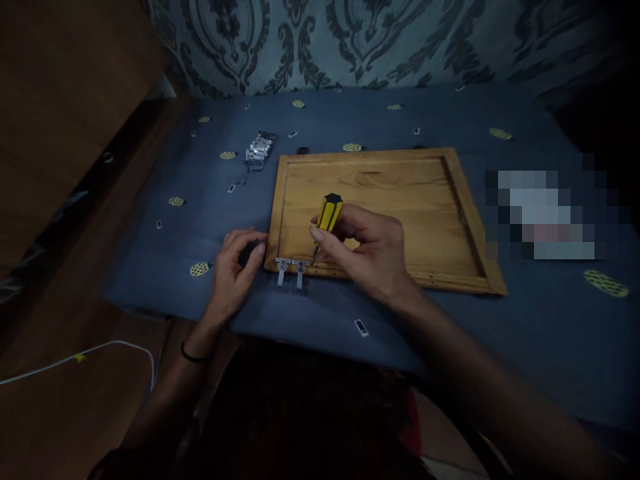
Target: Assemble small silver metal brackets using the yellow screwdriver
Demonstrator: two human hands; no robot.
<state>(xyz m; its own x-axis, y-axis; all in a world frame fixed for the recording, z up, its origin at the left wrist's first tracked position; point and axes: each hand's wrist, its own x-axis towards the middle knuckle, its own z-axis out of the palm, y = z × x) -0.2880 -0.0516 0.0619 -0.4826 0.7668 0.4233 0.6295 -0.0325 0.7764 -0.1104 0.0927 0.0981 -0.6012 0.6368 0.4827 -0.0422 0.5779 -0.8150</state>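
A framed wooden panel (380,193) lies flat on a blue cloth. My right hand (370,250) is closed around a yellow and black screwdriver (327,217), whose tip meets the panel's near edge beside two small metal brackets (291,269) at the near left corner. My left hand (235,267) rests on the cloth just left of that corner, fingers curled, fingertips close to the frame and the brackets. Whether it holds anything I cannot make out.
The blue cloth (150,267) with yellow dotted patches covers the surface. A pile of metal brackets (257,150) sits beyond the panel's far left corner. Small dark bits are scattered about. A blurred item (543,213) lies to the right. A white cable (100,350) runs along the wooden floor at left.
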